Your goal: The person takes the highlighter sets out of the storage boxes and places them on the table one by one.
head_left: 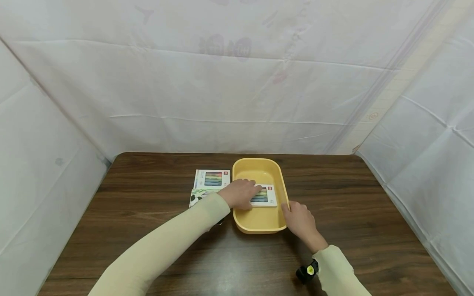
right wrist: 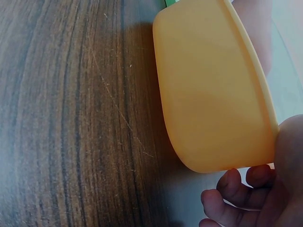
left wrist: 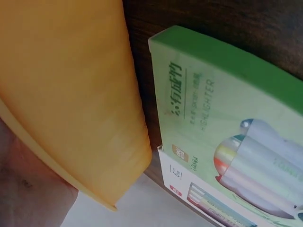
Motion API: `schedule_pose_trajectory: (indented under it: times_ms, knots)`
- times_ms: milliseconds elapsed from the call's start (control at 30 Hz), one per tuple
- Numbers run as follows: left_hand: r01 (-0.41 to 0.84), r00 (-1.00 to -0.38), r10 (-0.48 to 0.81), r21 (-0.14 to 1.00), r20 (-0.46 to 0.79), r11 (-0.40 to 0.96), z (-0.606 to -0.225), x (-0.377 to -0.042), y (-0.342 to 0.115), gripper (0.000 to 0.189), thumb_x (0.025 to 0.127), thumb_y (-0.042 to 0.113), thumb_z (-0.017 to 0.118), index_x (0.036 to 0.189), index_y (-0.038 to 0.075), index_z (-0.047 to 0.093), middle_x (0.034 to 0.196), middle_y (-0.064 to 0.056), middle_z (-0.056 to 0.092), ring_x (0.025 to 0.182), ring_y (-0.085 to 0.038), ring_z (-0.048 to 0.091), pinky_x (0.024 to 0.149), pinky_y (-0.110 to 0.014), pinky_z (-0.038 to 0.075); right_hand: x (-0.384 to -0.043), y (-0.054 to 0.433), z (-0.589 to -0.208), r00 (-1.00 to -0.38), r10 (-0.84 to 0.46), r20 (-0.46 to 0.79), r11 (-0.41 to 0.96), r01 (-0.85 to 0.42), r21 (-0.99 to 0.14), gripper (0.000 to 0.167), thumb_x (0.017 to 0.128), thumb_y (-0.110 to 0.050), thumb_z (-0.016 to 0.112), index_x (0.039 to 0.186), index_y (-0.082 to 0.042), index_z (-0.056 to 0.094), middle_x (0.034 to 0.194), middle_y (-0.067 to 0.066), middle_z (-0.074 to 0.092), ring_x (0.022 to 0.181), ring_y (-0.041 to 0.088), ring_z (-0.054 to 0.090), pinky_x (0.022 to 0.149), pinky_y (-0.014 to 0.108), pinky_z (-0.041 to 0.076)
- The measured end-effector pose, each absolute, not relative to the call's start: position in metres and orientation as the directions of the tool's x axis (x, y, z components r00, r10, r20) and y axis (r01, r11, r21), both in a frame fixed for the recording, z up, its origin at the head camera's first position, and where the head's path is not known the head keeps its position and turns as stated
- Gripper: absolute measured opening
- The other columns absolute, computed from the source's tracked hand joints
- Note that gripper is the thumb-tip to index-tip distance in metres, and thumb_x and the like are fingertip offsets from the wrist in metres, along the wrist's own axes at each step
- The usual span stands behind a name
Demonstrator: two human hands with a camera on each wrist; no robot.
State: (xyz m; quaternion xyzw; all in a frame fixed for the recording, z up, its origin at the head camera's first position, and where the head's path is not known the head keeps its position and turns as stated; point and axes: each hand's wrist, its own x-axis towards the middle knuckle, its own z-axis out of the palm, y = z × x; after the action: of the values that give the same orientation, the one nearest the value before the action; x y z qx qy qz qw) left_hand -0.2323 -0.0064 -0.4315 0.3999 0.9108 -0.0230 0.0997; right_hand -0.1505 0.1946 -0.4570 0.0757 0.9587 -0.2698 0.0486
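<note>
A yellow plastic bin [head_left: 260, 220] stands on the dark wooden table. Inside it lies a white box of coloured pens [head_left: 269, 195] with a clear window. My left hand [head_left: 238, 194] reaches over the bin's left rim and holds the left end of this box, hiding part of it. At the bin's right rim, near the front corner, my right hand [head_left: 299, 220] grips the edge, thumb at the rim and fingers outside. Left of the bin are another white pen box [head_left: 212, 178] and a green highlighter box [left wrist: 189, 104], partly hidden by my left sleeve in the head view.
The brown wooden table [head_left: 348, 197] spreads around the bin. White sheeting [head_left: 237, 90] hangs behind the table and on both sides. A black strapped device [head_left: 307, 271] sits at my right wrist.
</note>
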Motion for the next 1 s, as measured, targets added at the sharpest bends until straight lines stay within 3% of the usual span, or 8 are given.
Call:
schedule_pose_trajectory:
  times_ms: [1000]
  knots:
    - [0.79, -0.612, 0.786, -0.021, -0.092, 0.613, -0.405, -0.22, -0.018, 0.058, 0.088, 0.047, 0.06, 0.138, 0.02, 0.051, 0.135, -0.007, 0.054, 0.126, -0.023, 0.048, 0.107, -0.039, 0.038, -0.151, 0.195, -0.458, -0.984, 0.114, -0.134, 0.845, 0.167, -0.508, 0.036, 0.1, -0.03, 0.039, 0.081, -0.009, 0.061, 0.061, 0.004, 0.052, 0.051, 0.016, 0.047, 0.045, 0.029, 0.033]
